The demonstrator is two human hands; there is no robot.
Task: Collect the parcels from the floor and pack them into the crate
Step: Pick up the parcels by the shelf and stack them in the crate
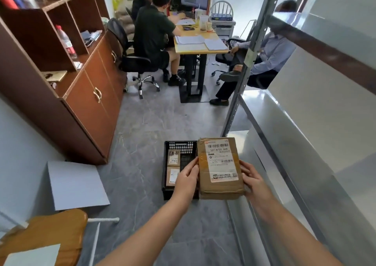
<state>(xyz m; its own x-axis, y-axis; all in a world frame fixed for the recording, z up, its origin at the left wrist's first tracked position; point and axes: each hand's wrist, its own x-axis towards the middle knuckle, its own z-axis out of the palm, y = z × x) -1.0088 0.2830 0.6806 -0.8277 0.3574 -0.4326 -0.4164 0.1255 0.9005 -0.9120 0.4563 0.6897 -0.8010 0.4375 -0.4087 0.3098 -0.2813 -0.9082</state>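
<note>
Above the black crate (179, 192) — two small parcels (173, 168) already inside — left hand (186, 181) and right hand (254, 182) grip a brown parcel (220, 168), not yet packed.

brown cabinet (89, 95) left | metal shelving (305, 123) right | desk (200, 42) with seated people behind

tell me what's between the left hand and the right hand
In the head view, a brown parcel with a white label fills the gap: the left hand grips its left edge, the right hand its right edge.
</note>
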